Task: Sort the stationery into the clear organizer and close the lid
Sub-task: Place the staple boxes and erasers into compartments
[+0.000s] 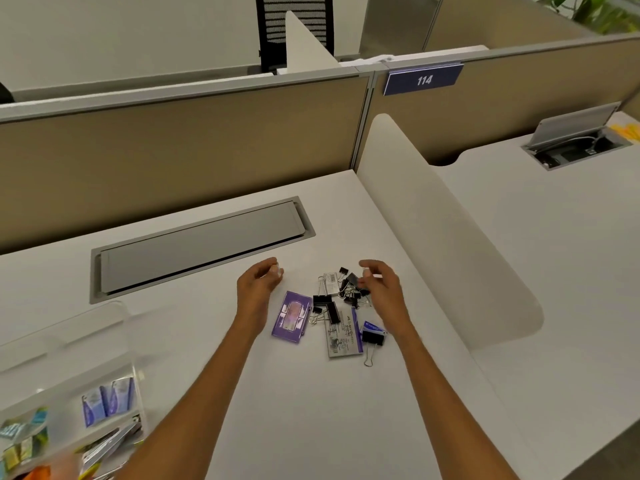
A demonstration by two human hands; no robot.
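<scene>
The clear organizer [114,368] sits at the near left corner of the white desk [311,410], cut off by the left and bottom frame edges. Its transparent lid [69,327] is raised and hard to separate from the desk surface. The compartments hold blue packets [107,400], a silver metal item [110,445] that cannot be identified, and blurred green and yellow packets [20,441].

The unsorted stationery lies right of centre, well apart from the organizer:
- a pile of black binder clips [332,303];
- a purple case [292,317], just left of the pile;
- a clear printed packet [341,337], partly under the clips.

The left hand [259,282] has its fingers curled. A pale blur at the fingertips [277,270] makes it impossible to tell whether anything is held. The right hand [381,289] is at the far right of the pile with its fingers bent; it cannot be determined whether they pinch a clip.
</scene>
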